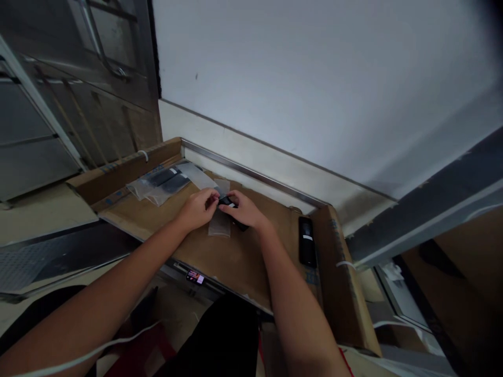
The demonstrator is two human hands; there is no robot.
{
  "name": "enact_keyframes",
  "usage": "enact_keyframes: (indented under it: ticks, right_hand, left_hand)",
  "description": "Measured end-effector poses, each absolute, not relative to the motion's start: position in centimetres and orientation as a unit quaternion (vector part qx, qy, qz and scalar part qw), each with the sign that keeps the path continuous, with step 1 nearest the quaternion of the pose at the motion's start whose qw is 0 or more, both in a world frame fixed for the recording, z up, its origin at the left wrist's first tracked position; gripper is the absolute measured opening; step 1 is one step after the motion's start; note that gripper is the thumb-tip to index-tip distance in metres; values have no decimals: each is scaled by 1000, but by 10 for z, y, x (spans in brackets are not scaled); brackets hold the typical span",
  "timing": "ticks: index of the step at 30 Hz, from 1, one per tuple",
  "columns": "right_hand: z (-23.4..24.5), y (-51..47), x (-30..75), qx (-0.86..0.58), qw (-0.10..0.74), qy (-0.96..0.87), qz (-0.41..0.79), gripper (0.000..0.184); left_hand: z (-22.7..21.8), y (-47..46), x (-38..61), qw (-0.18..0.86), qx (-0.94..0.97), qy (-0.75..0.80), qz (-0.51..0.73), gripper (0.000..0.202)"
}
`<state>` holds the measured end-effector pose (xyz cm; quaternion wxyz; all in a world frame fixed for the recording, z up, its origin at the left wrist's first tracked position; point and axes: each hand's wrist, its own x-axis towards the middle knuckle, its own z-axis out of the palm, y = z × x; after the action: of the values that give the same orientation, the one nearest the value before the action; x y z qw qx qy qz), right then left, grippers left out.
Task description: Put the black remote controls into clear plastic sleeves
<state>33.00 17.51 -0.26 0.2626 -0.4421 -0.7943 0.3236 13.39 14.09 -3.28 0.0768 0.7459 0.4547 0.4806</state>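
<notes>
Over the middle of the cardboard surface, my right hand (247,210) is closed around a small black handheld device (240,225), much of which its fingers hide. Beside it, my left hand (198,208) has its fingertips pinched together at the near end of the device. What sits in that pinch is too small to make out. A clear plastic bag (219,229) lies flat beneath both hands. Close to the right side wall rests another black device (307,243) with a white label. Clear bags (157,186) with dark devices inside lie at the back left.
The work surface is a cardboard-lined tray (243,267) with raised cardboard walls (341,272) at the sides. Along its back runs a white wall (314,94). A phone with a lit screen (195,277) is below the front edge. A white cable (106,345) crosses my left forearm.
</notes>
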Motion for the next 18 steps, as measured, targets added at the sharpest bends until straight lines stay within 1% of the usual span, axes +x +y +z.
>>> enact_keyframes:
  ticks: [3, 5, 7, 10, 12, 14, 18]
  right_hand:
    - [1, 173, 321, -488, 280, -743, 361, 44]
    - [3, 172, 316, -507, 307, -690, 416, 36]
    - [5, 171, 311, -495, 335, -630, 496, 29]
    - [8, 168, 309, -431, 371, -541, 620, 23]
    - [11, 166, 310, -376, 387, -497, 680, 25]
    - [15, 163, 313, -324, 383, -475, 722, 31]
    - [21, 159, 320, -262, 358, -478, 758, 48]
  left_hand:
    - [-32, 139, 136, 80, 745, 447, 489, 13]
    - [-31, 137, 137, 86, 744, 439, 497, 14]
    - [-32, 137, 138, 93, 740, 437, 504, 14]
    - [-34, 140, 137, 107, 714, 454, 522, 14]
    - [-36, 142, 136, 121, 686, 471, 541, 13]
    - [-37, 145, 133, 134, 661, 483, 558, 12]
    - [-38, 148, 129, 135, 626, 490, 592, 13]
